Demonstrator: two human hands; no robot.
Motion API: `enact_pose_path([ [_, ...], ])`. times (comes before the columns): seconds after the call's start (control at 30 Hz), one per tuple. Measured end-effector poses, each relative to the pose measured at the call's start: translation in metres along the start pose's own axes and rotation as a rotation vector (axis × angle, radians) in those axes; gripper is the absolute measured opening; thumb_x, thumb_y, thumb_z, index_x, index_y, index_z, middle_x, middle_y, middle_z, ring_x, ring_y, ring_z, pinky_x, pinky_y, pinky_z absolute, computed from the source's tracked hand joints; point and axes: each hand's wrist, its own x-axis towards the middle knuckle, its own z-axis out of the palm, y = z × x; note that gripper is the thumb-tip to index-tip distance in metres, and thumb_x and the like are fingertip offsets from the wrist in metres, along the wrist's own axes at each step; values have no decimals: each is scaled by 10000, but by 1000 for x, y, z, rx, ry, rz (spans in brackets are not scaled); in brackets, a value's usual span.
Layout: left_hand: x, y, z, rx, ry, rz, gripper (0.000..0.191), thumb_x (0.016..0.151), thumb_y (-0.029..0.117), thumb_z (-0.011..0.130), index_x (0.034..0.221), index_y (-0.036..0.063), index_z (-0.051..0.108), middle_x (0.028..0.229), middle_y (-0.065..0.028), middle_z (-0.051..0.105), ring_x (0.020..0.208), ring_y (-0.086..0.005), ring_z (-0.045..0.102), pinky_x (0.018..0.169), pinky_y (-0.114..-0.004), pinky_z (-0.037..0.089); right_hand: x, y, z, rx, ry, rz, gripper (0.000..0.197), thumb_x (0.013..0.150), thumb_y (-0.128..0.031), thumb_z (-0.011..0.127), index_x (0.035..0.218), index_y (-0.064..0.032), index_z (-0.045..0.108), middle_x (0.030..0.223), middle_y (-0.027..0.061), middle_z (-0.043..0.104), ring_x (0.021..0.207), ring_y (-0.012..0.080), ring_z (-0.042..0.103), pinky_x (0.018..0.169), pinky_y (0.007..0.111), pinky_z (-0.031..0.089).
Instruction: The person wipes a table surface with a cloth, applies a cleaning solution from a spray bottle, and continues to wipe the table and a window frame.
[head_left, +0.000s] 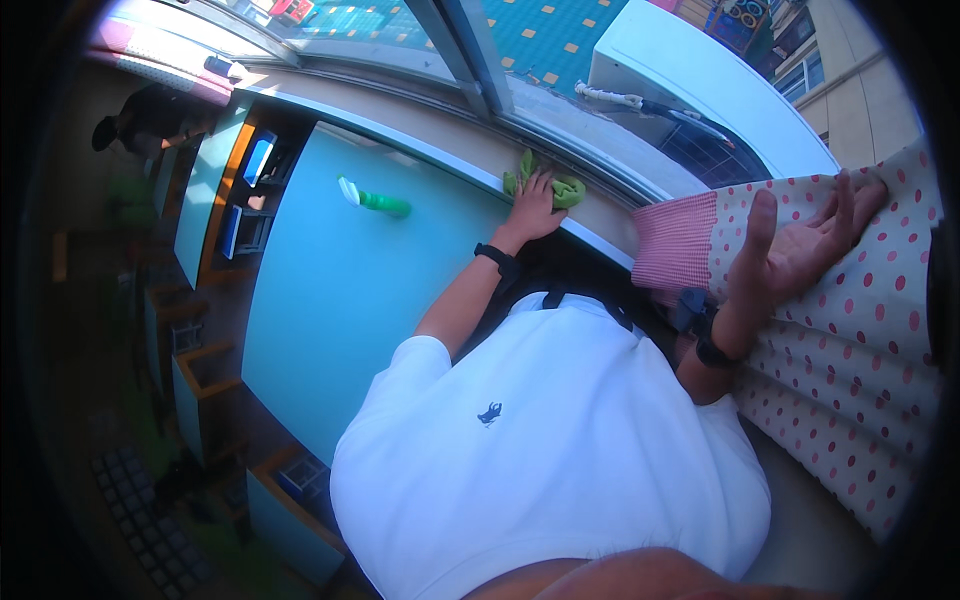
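A crumpled green cloth (568, 192) lies on the windowsill (450, 139), pressed and held under my left hand (534, 204). On the light blue tabletop (337, 262), to the left of that hand, is a green spray bottle with a white head (384, 202). My right hand (795, 251) is raised in front of a curtain with red dots (862, 300), palm showing and fingers spread, with nothing held. Whether it touches the curtain cannot be told. Both wrists wear black bands.
A sliding window frame (480, 82) borders the sill; a white outdoor unit (705, 82) stands beyond the glass. At the far left, a person in dark clothes (154, 120) is by another table. Several desks with orange edges and open compartments (251, 202) line the left side.
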Motion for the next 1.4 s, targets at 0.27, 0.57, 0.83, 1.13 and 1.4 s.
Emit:
enact_pose_path([
  [0.27, -14, 38, 9, -104, -188, 322, 637, 841, 530, 630, 1302, 101, 532, 1535, -175, 294, 1439, -371, 221, 1161, -611, 81, 19, 49, -9, -465, 136, 109, 795, 810, -552, 660, 1427, -134, 385, 1544, 269, 152, 1451, 433, 132, 1138, 613, 171],
  [0.57, -2, -113, -32, -80, 205, -37, 559, 803, 413, 704, 1246, 84, 611, 1580, -187, 179, 1465, -369, 147, 1133, -601, 176, -3, 99, 1, -816, 172, -109, 834, 852, -635, 519, 1490, -143, 307, 1582, 233, 120, 1482, 394, 59, 1142, 609, -54],
  [0.83, -4, -74, -44, 165, 230, -128, 504, 806, 421, 684, 1139, 45, 646, 1436, -199, 367, 1354, -379, 330, 1086, -566, 276, -1, 105, 3, -868, 187, -164, 800, 886, -609, 462, 1506, -135, 288, 1591, 226, 99, 1487, 367, 72, 1175, 533, -34],
  [1.13, 41, 44, -75, -260, 425, 264, 359, 722, 149, 769, 1037, 51, 629, 1050, -143, 554, 895, -332, 609, 737, -415, 504, -7, 105, 0, -923, 165, -108, 802, 902, -638, 392, 1521, -147, 256, 1589, 238, 82, 1487, 372, 62, 1177, 524, -32],
  [1.4, 87, 165, -229, -509, 1017, 576, 359, 666, 118, 816, 987, 82, 659, 973, -81, 521, 753, -237, 608, 616, -358, 516, -8, 104, 0, -914, 181, -65, 782, 909, -624, 392, 1516, -148, 268, 1585, 243, 101, 1488, 370, 62, 1177, 512, -53],
])
